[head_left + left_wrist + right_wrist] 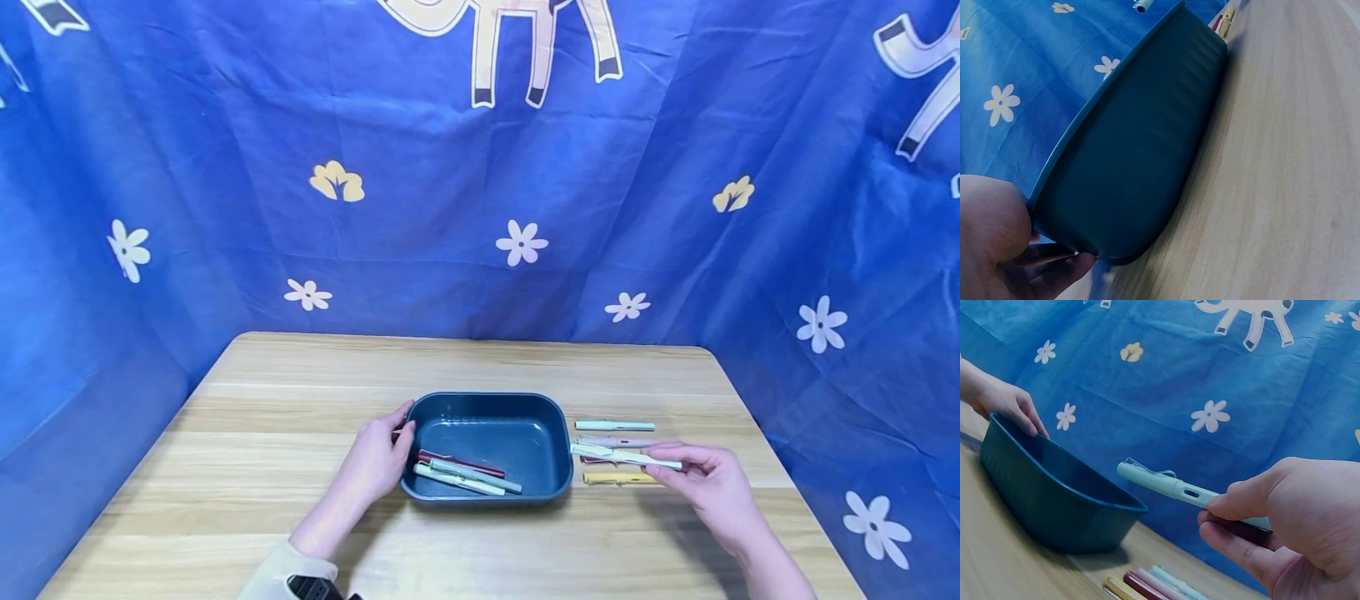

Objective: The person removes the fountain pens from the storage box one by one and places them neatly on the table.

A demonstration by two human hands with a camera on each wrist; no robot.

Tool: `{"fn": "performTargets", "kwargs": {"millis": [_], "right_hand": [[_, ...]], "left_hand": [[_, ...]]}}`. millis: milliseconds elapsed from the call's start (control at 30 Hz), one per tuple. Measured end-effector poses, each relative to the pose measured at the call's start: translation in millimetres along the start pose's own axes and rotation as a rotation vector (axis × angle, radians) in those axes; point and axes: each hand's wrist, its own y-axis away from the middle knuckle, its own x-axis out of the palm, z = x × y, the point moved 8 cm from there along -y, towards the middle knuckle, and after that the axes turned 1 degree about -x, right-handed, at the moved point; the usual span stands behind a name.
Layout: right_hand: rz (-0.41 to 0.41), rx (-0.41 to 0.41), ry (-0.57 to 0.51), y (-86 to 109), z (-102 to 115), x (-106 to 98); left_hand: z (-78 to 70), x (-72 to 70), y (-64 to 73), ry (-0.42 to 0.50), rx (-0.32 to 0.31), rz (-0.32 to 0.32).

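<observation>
A dark teal box (510,442) stands on the table with three capped pens inside: a dark red pen (483,470), a grey pen (495,482) and a pale green pen (453,477). My left hand (378,458) grips the box's left rim, thumb at the wall. Between thumb and fingers, my right hand (712,487) pinches a mint green capped pen (1154,481), its clip end pointing at the box. The held pen is just right of the box, raised over a row of pens and partly covering them in the head view.
Beside the box's right wall lie a mint pen (615,426), a lilac pen (618,441), a partly hidden dark red pen (1138,584) and a yellow pen (618,479). The wooden table (225,467) meets blue patterned cloth (450,292) at the back and sides.
</observation>
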Motion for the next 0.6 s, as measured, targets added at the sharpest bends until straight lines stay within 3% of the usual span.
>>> {"fn": "performTargets", "kwargs": {"millis": [233,600], "right_hand": [[0.003,0.014,0.041,5.4,-9,-11],[0.145,0.049,-0.003,14.9,-32,-10]], "left_hand": [[-0.2,-0.5,0.1,-0.003,0.000,-0.001],[-1.0,-0.7,0.1,-0.003,-0.008,0.006]]}}
